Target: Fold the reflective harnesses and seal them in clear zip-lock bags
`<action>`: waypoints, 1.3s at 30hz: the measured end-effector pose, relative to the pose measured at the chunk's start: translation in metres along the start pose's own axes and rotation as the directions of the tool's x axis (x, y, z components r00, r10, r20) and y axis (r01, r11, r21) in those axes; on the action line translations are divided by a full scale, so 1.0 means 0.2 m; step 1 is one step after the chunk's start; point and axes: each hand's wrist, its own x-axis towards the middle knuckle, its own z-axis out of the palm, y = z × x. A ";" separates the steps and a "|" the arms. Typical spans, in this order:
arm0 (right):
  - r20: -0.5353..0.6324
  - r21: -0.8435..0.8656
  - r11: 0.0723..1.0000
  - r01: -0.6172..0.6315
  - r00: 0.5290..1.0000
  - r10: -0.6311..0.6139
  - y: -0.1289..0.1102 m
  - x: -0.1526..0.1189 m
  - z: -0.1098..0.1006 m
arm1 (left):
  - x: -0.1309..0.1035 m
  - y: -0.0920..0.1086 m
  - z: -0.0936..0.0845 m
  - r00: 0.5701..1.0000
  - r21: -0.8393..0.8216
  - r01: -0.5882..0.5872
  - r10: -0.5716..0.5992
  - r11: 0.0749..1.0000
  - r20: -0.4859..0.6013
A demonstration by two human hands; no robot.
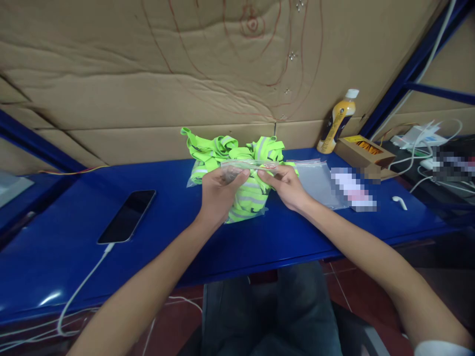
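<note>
Between my two hands is a clear plastic bag (249,200) with a folded neon-green strap that has grey reflective stripes inside it. My left hand (219,192) pinches the bag's top edge on the left, thumb pointing inward. On the right, my right hand (286,185) grips the same edge between thumb and fingers. Both thumbs nearly meet at the middle of the bag's mouth. Behind the bag lies a loose heap of neon-green reflective straps (218,147). Flat clear bags (319,184) rest on the table just right of my right hand.
A phone (127,217) on a white charging cable (85,279) lies left on the blue table (166,267). To the right are a yellow drink bottle (337,123), an open cardboard box (363,155), a white earbud (400,202) and tangled cables. A cardboard wall (148,94) closes the back.
</note>
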 end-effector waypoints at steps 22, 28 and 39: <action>-0.241 0.164 0.983 -0.080 0.963 0.118 -0.02 0.02 -0.05 | 0.03 0.03 -0.01 0.995 -0.179 -0.007 -0.011 0.984 -0.102; -0.251 0.145 0.988 -0.061 0.963 0.096 -0.01 0.03 -0.05 | 0.03 0.04 -0.03 0.993 -0.082 -0.083 0.076 0.993 -0.089; -0.208 0.067 0.997 -0.046 0.976 0.059 0.02 0.03 -0.07 | 0.07 0.01 -0.08 0.975 -0.023 -0.112 0.105 0.993 -0.197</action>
